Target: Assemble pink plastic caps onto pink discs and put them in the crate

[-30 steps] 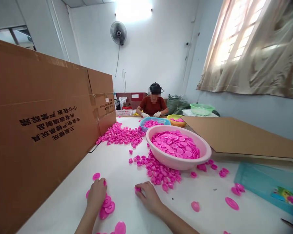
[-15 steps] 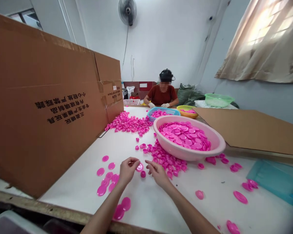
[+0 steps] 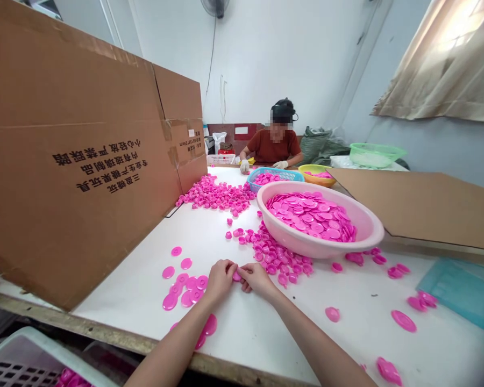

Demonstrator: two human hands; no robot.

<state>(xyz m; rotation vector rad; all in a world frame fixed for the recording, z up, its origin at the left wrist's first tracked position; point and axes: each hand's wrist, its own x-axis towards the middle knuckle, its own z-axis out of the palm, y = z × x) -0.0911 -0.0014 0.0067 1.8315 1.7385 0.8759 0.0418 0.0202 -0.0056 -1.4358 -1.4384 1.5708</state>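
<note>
My left hand (image 3: 221, 279) is closed in a pinch on a small pink plastic saucer (image 3: 236, 276), held just above the white table. My right hand (image 3: 258, 280) meets it from the other side, thumb and fingers closed at the saucer's right edge. The fingers cover most of the piece, and whether a cup is also between them is hidden. Left of my left hand lie several loose pink saucers (image 3: 186, 263), some overlapping. Beyond my right hand spreads a heap of small pink toy cups (image 3: 275, 258) with little handles.
A pale pink basin (image 3: 326, 248) full of saucers stands behind the cups. A big cardboard box (image 3: 105, 231) walls off the left. A cardboard sheet (image 3: 419, 207) and teal plastic bag (image 3: 460, 293) lie right. Across the table, a gloved person (image 3: 275, 148) sits behind a blue basket (image 3: 280, 172).
My right hand has moved left to meet my left hand at the saucer, its fingers closing. The cup that lay between the hands is no longer visible. The view has tilted down slightly.
</note>
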